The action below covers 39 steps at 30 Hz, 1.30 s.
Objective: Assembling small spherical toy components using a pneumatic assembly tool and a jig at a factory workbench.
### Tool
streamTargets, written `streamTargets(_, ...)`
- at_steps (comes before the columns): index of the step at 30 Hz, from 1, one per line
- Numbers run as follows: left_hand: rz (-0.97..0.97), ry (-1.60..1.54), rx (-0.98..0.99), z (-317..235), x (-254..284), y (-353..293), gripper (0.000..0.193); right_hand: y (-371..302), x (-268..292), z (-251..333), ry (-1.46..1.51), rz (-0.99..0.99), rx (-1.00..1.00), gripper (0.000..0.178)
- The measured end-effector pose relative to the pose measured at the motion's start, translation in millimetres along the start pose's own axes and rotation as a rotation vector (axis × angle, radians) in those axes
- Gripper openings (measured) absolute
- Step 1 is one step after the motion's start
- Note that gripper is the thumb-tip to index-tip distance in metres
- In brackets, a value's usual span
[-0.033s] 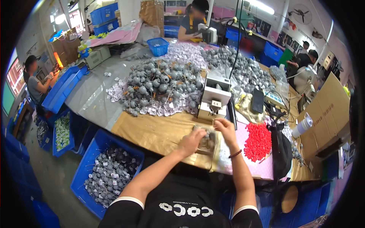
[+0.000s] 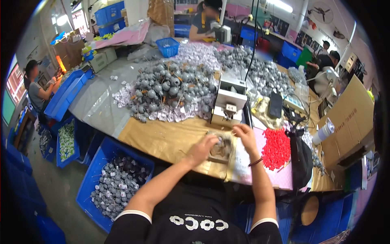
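My left hand [image 2: 200, 150] is at the left side of a small shallow box [image 2: 219, 157] near the table's front edge. Its fingers are curled together over the rim; whatever they hold is hidden. Inside the box, greyish, blurred contents show. Just beyond the box's right side, my right hand [image 2: 246, 138] has thumb and forefinger pinched, with something too small to make out. Directly ahead of both hands stands a white and grey bench machine [image 2: 230, 99]. A heap of grey balls with thin cords [image 2: 170, 87] lies to its left.
Small red pieces [image 2: 276, 149] are spread at the right, beside a black bag [image 2: 300, 162]. A dark phone [image 2: 275, 105] lies behind them. A blue bin of tagged grey balls [image 2: 87, 191] stands below the table at left. Cables hang above the machine. Co-workers sit farther off.
My left hand has drawn slightly left, showing more of the box. My right hand has shifted a little to the right. The view has tilted slightly.
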<state>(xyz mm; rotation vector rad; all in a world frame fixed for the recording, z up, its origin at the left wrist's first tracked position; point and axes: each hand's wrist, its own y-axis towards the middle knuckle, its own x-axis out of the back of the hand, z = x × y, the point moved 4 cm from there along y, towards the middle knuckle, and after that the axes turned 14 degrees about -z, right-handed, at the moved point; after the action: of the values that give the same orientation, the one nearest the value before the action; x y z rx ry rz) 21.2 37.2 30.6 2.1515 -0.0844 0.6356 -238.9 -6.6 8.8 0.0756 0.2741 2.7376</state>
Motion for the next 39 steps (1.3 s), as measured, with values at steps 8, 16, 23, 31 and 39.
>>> streamTargets(8, 0.719, 0.478, 0.344, 38, 205, -42, 0.038, 14, 160, -22, -1.226, -0.234, 0.565, 0.019)
streamTargets(16, 0.508, 0.310, 0.230, 78, 127, -12, 0.035, 16, 186, -56, -1.481, -0.140, 0.608, 0.016)
streamTargets(23, 0.106, 0.379, -0.028, 124, 3, 50, 0.027, 18, 177, -55, -1.455, -0.118, 0.618, 0.010)
streamTargets(31, 0.069, 0.462, 0.107, 165, -67, 89, 0.034, 30, 175, -51, -1.466, -0.085, 0.560, 0.007)
streamTargets(39, 0.167, 0.244, 0.317, 150, -38, 65, 0.038, 36, 173, -55, -1.409, -0.065, 0.441, 0.007)
